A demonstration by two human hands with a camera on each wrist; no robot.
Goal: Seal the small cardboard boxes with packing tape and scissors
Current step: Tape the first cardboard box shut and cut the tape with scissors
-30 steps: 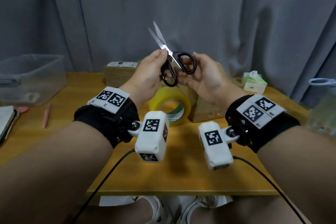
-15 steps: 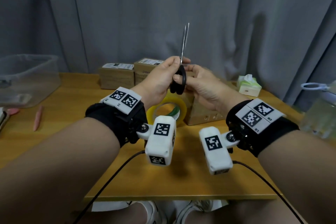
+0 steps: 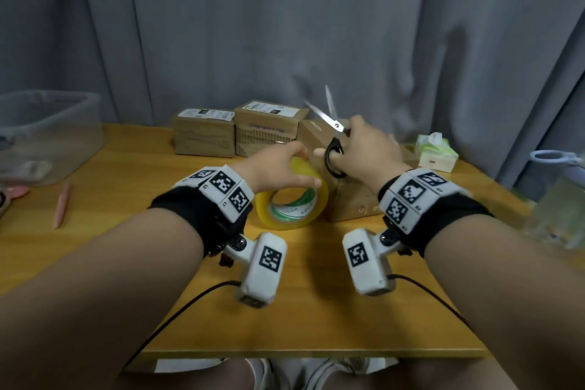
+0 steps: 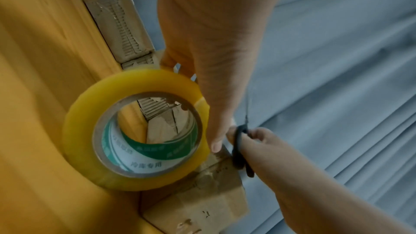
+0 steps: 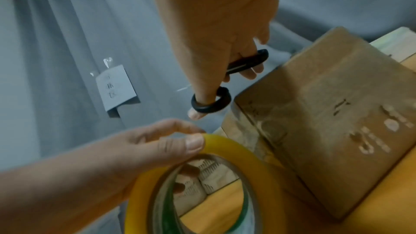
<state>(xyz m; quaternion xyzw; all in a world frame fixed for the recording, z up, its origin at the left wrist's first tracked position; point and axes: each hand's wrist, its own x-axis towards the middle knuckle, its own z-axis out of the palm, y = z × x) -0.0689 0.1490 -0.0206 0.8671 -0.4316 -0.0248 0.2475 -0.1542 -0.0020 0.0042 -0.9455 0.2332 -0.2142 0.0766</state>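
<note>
Box (image 3: 348, 199): brown cardboard, on the table (image 3: 316, 310), middle, printed side toward the person. Two more boxes (image 3: 237, 133) behind the box to its left, against the curtain (image 3: 285, 25). Bin (image 3: 47, 136), clear plastic, far left of the box. Tape (image 3: 292, 199): yellow roll standing on edge, touching the box's left side; left hand (image 3: 278, 168) curls over its top, thumb and fingers on the rim. Scissors (image 3: 332, 136): black handles, blades parted, above the box; right hand (image 3: 364, 149) holds them, thumb through one loop. Tissue pack (image 3: 435, 152), right of the box. Pen (image 3: 61, 204), pink, left of the box.
</note>
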